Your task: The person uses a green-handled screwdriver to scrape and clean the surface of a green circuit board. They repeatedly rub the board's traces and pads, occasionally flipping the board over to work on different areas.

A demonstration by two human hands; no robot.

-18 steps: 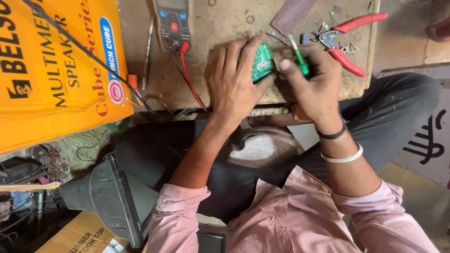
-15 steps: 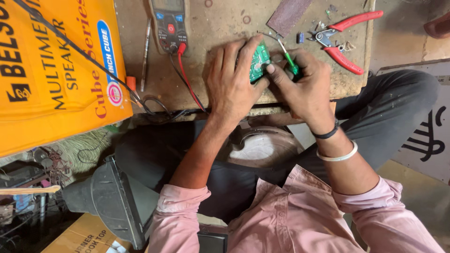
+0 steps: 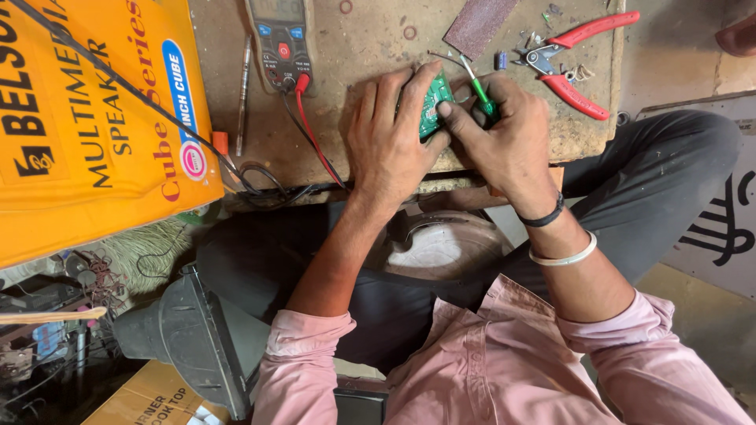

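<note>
A small green circuit board (image 3: 431, 106) stands tilted on a worn wooden bench (image 3: 354, 149). My left hand (image 3: 386, 138) grips the board from the left, fingers curled over its top edge. My right hand (image 3: 504, 134) presses against the board's right side and holds a thin green-handled tool (image 3: 479, 88), whose metal tip points up and away past the board. Both hands touch each other around the board, which is largely hidden by fingers.
A multimeter (image 3: 281, 39) with red and black leads lies at the bench's back left. Red-handled pliers (image 3: 575, 55), a sandpaper piece (image 3: 478, 24) and small loose parts lie at the back right. A large orange speaker box (image 3: 87, 126) stands to the left. A dark horn-shaped speaker part (image 3: 197, 338) sits below.
Both hands with the board have shifted slightly away from me on the bench. The right hand's fingers have closed tighter against the board's edge, and the tool has tilted.
</note>
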